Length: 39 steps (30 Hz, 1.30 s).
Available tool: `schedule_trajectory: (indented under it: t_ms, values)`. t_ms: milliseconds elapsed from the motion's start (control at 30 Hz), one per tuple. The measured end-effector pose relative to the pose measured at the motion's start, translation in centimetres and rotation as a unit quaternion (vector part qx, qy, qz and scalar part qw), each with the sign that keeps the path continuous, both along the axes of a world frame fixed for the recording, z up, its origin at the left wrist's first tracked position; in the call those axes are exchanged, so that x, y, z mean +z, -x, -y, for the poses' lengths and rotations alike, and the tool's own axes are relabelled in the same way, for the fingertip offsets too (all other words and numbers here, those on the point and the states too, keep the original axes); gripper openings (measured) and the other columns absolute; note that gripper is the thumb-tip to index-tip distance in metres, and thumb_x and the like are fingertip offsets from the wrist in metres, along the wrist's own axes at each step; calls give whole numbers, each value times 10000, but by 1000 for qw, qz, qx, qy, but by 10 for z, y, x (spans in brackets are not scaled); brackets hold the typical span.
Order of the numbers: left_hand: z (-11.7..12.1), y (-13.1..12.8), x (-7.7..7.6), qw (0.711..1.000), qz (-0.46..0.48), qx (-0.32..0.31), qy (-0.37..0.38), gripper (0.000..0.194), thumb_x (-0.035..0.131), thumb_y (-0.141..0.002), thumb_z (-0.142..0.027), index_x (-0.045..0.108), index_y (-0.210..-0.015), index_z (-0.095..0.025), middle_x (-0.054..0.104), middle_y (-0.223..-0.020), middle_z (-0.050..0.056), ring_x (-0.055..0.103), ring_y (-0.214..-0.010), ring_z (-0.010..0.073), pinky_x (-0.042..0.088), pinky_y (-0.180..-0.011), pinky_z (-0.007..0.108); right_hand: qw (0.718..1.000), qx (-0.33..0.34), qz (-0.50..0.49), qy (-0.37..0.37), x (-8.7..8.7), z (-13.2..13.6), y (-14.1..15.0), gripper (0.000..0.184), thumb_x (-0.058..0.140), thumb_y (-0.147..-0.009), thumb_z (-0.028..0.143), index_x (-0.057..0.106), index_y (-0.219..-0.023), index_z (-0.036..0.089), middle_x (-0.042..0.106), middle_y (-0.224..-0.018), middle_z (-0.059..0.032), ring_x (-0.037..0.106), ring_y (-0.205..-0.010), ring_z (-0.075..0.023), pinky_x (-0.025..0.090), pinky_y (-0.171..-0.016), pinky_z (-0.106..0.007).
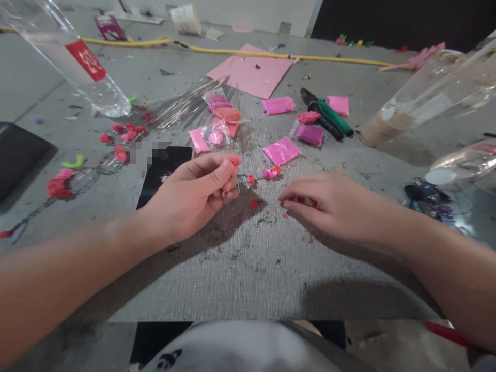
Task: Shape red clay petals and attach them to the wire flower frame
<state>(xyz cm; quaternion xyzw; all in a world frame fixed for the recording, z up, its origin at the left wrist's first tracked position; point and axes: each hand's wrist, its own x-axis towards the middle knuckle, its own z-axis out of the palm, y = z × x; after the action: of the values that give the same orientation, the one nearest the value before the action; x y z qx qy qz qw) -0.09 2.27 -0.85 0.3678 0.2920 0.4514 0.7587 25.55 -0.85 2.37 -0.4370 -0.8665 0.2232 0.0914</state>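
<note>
Inward from the table's (217,289) near edge, the left hand (194,194) pinches red clay (234,161); the right hand (333,204) curls half-closed, contents unclear.

- Desk (232,289): matt, finely streaked, fabric-like grain
- Upright-labelled bottle (44,46): clear, glossy plastic
- Pink sheet (267,77): smooth, matt paper
- Loose wires (180,109): thin, shiny metal
- Pink packet (281,150): glossy plastic film
- Pliers (329,118): dull metal head, plastic-looking grips
- Red-pink blob (272,172): matt, clay-like
</note>
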Motion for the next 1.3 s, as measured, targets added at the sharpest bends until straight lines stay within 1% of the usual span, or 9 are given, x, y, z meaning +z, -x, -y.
schedule_trajectory:
  t_ms: [67,167,467,733,900,1000,1100,1200,1300]
  values:
    - [0,-1,-1,1000,-5,-8,-8,93,860,-808,-183,787,-856,-151,544,-740,-11,511,-645,69,493,-588,169,997,75,17,10,0,-4,-7,215,542,-1023,245,748,-1021,186,728,-987,-74,662,-873,-202,453,-774,-325]
    - [0,-1,-2,1000,-15,-7,-12,138,890,-778,-205,787,-855,-154,548,-740,-13,513,-649,69,489,-589,167,993,113,28,16,-5,-5,-12,228,545,-1030,255,763,-1024,185,693,-1004,-81,642,-885,-204,449,-774,-328]
    - [1,-2,-2,999,-36,-10,-15,187,917,-748,-251,784,-828,-146,569,-713,-13,515,-632,69,496,-590,172,992,100,70,-36,-14,1,-6,203,558,-1014,214,751,-960,184,670,-947,-74,613,-849,-207,420,-731,-330]
    - [3,-3,-3,999,-33,-27,-14,151,897,-775,-239,781,-822,-155,573,-712,-11,517,-647,73,503,-606,171,993,102,61,-7,-8,1,-6,193,537,-1007,223,696,-918,161,667,-954,-86,621,-865,-213,450,-759,-337]
    - [6,-3,-5,999,-37,-33,0,165,910,-758,-252,786,-826,-167,578,-690,-10,520,-651,86,511,-605,186,995,15,-97,35,-7,7,3,84,634,-940,182,711,-907,175,716,-816,-24,640,-722,-146,479,-681,-285]
    - [7,-3,-5,998,-39,-39,-1,162,905,-766,-260,785,-823,-166,576,-697,-7,525,-664,91,516,-615,193,944,-96,-257,183,-13,15,13,48,713,-897,221,708,-877,178,719,-736,0,635,-620,-111,498,-568,-234]
    - [7,-3,-5,999,-35,-40,-11,151,893,-782,-254,787,-836,-162,577,-705,-5,520,-659,88,508,-621,195,837,-156,-387,354,-23,20,22,120,747,-882,273,683,-873,172,735,-714,-4,602,-504,-90,492,-456,-212]
    - [7,-3,-6,998,-34,-43,-17,133,875,-803,-250,786,-849,-163,571,-698,-6,515,-653,88,496,-623,196,750,-166,-477,427,-32,21,27,128,772,-856,241,682,-830,154,766,-762,-31,605,-475,-72,487,-419,-186]
    - [6,-2,-6,998,-40,-48,-16,121,859,-821,-251,779,-843,-163,569,-706,-4,517,-659,90,491,-626,200,705,-165,-516,457,-36,20,27,128,800,-816,204,689,-795,144,767,-766,-38,658,-543,-91,508,-432,-170]
